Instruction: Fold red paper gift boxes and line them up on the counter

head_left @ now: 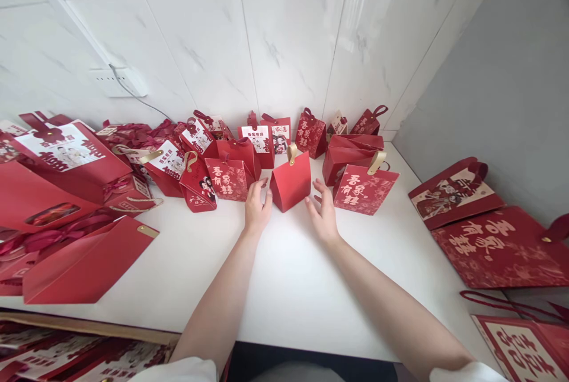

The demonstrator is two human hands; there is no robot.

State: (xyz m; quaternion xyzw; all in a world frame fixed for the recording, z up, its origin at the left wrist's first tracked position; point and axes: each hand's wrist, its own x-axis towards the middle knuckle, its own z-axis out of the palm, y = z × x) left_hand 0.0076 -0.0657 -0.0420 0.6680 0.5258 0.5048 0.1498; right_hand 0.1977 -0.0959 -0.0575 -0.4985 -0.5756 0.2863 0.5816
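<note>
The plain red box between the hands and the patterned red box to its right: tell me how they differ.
The plain red box has bare faces; the patterned box carries gold characters and a floral print. The plain box stands upright between the left hand and right hand; the patterned box leans back, beyond the right hand. The plain box looks narrower, the patterned one wider. Both are red, have a tan top tab and sit on the white table.

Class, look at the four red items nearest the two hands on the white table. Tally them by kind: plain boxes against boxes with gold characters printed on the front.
Plain red box, between the left hand and right hand: 1
Plain red box, behind: 1
Boxes with gold characters: 2
Total: 4
</note>
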